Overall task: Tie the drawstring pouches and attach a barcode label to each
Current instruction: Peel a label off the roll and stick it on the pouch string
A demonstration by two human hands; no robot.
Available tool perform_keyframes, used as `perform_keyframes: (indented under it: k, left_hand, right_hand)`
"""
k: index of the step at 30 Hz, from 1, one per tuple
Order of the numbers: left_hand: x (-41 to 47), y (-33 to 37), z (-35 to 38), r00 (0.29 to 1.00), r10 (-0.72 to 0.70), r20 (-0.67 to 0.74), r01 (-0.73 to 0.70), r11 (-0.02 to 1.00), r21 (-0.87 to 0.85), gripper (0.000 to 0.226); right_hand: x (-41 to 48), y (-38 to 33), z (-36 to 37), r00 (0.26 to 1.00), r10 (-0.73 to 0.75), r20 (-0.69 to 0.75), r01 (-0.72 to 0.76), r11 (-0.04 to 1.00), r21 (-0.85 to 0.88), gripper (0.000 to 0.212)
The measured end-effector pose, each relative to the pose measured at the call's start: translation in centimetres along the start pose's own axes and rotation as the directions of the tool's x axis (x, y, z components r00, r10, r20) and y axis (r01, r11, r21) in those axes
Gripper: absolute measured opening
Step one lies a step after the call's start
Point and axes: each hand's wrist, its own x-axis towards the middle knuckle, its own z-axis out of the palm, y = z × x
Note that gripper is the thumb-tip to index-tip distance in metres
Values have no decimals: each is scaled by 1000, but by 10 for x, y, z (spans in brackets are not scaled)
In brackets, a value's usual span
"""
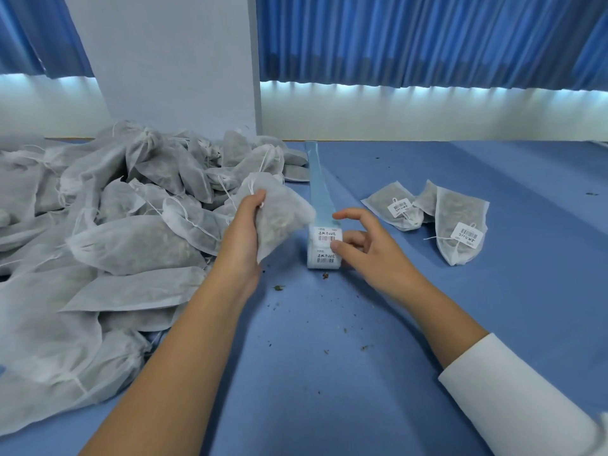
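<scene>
Head view: one camera, looking down at the blue surface (329,357).
Left hand (241,232): grip curled round a pouch (284,218), which is held beside the pile (131,209).
Right hand (368,248): grip spread, thumb laid against the label strip (325,238).
Labelled pouches (460,225): laid at the right.

blue curtains (427,37) | pale wall pillar (164,60) | light strip beneath | blue table (329,357)

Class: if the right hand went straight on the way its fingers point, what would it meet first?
The strip of barcode labels, just ahead of the right hand; whether a fingertip touches it yet is unclear. Beyond it is the pouch gripped by the left hand.
</scene>
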Motion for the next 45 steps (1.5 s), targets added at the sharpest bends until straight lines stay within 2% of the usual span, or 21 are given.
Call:
perform_keyframes:
  k: [4,8,13,17,19,22,26,28,31,32,37,41,45]
  left_hand:
    - [-3,1,4,994,-8,105,7,1000,8,44]
    - [-2,-5,5,978,-12,208,5,999,36,42]
    - [4,-8,2,978,-18,209,-13,989,147,53]
    - [6,-8,1,976,-22,218,-28,974,224,55]
    - [6,-8,2,977,-10,214,-41,972,232,52]
    - [9,-11,1,981,22,193,-66,973,222,29]
    - [9,-11,-1,985,24,171,-63,973,224,29]
    - [9,-10,0,984,18,179,-59,972,226,37]
    - [6,-7,1,976,-14,215,-32,978,208,62]
    - [6,-7,1,976,-16,217,-29,978,205,64]
    - [7,-9,1,984,15,179,-53,975,214,38]
    - [7,-7,2,982,16,186,-56,975,213,52]
    - [7,-9,1,984,22,177,-63,972,225,37]
  right_hand:
    - [-3,-2,2,999,-25,46,26,999,-25,32]
    - [-4,-2,0,997,-55,47,58,995,-78,27]
    - [-5,-2,0,991,-129,-22,119,959,-258,32]
    - [-8,-5,2,966,-247,-80,195,892,-407,36]
    - [-9,-7,4,942,-324,-82,245,837,-490,26]
    - [-9,-8,5,923,-380,-60,284,779,-559,20]
    - [-11,-9,5,927,-369,-63,264,765,-588,17]
    - [-13,-10,4,932,-356,-71,252,776,-578,17]
    - [-13,-12,3,932,-357,-69,250,767,-590,15]
    - [-12,-13,3,933,-355,-66,247,761,-600,14]
    - [-14,-16,3,912,-404,-71,270,723,-636,10]
    - [-15,-17,3,908,-409,-86,253,701,-666,8]
    - [-18,-18,5,875,-472,-106,266,652,-710,6]
